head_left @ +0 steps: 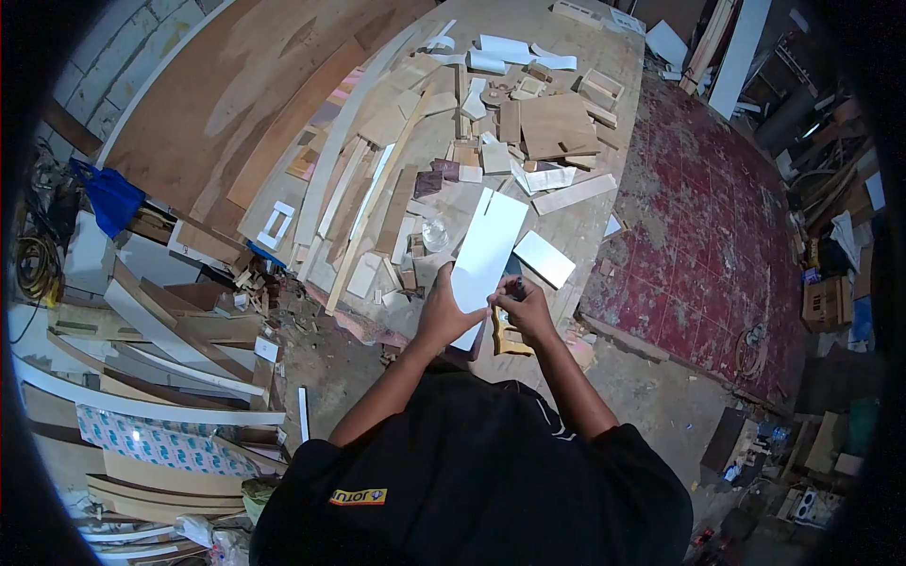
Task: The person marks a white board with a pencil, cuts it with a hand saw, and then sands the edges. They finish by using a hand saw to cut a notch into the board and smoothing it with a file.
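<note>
A long white board (491, 241) with a narrow slot at its far end slants away from me over the workbench. My left hand (442, 313) grips its near left edge, thumb lying across the white face. At the near right edge, my right hand (524, 307) is closed in a pinch, fingertips close to the board's edge. Something small and dark shows between those fingers, too small to name. Just below my right hand lies a yellow-handled tool (510, 338), partly hidden. A smaller white panel (545, 259) rests to the right of the board.
Wood offcuts and a square plywood piece (560, 125) crowd the workbench (585, 212). A clear round container (435, 235) stands left of the board. Long wood strips (382, 203) lie further left. Curved panels (160, 330) are stacked at left; red tiled floor (698, 245) is at right.
</note>
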A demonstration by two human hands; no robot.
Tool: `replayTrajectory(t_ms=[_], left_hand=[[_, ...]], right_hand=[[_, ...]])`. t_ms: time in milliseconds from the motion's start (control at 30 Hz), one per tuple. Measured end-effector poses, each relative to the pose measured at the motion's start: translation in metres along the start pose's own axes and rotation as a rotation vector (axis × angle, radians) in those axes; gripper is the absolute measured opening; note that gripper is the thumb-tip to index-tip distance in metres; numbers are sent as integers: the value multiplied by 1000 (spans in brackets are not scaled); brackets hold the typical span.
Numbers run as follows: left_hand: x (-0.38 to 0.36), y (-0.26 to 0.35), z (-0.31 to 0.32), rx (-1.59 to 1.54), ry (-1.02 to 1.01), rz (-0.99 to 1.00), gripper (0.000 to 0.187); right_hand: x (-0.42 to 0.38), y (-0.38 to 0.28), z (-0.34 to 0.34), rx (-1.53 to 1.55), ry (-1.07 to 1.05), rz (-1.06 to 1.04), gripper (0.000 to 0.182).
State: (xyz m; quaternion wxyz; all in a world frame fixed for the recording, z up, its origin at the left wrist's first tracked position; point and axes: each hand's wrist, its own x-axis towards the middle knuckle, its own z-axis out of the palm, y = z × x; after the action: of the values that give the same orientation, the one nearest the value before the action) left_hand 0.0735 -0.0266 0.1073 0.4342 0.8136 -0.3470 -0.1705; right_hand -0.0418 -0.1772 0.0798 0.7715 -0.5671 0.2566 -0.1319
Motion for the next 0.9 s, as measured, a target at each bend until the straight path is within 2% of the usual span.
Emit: replayTrajectory(t_ms=[67,133,167,200,267,300,367,467,533,733,867,900], left_hand=[[-3,-1,8,42,-55,-103,101],[-6,-11,18,103,-58,-151,100],[-7,-17,24,162,-57,-194,98],[-8,-30,32,161,-61,-192,98],[-13,-66,44,288,-141,-125,98],[-15,-76,46,324,-181,-139,98],[-18,-93,45,356,-243,-94,98],[-19,-118,41,408,-335,14,97],[-20,-132,40,553,-424,67,98],[-15,-154,37,557,-343,91,102],[-4,-163,37,607,-322,120,97],[-1,-162,35,609,-362,105,91]], right_hand=[[1,16,-8,0,-27,30,16],[5,34,-17,-199,-77,42,12],[4,40,-23,-322,-66,74,16],[4,43,-29,-322,-60,75,16],[3,47,-40,-536,-135,286,24],[4,59,-49,-608,-157,316,30],[2,84,-63,-580,-158,321,30],[-2,87,-78,-602,-179,352,33],[-5,87,-84,-565,-170,455,33],[-4,91,-102,-516,-120,488,23],[-1,83,-103,-581,-134,489,25],[1,87,-105,-583,-138,493,25]])
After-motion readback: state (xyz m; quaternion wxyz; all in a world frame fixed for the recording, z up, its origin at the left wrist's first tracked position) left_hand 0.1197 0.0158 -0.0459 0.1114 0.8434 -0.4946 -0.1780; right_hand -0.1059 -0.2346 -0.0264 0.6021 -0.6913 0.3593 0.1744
